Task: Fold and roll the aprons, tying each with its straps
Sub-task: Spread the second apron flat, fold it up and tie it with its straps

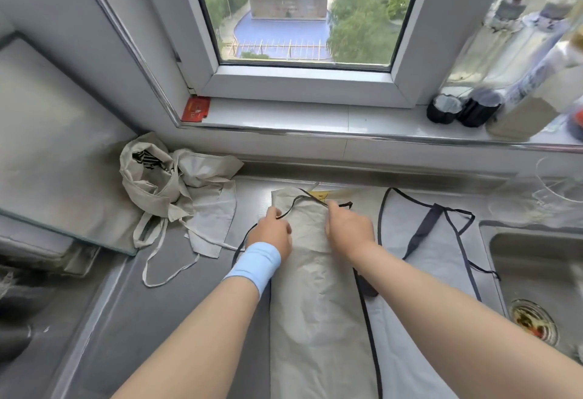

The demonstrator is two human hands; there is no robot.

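A person's two hands work at the far end of a long folded beige apron with dark edging, laid lengthwise on a grey steel desk under a window. The left hand, above a light blue wristband, pinches the apron's thin black strap at the cloth's left edge. The right hand, close by but apart from it, lies curled on the cloth where the strap crosses; whether it grips cannot be told. A flat pale apron with navy trim lies just beside it, next to a steel sink. A heap of crumpled beige aprons sits to the left.
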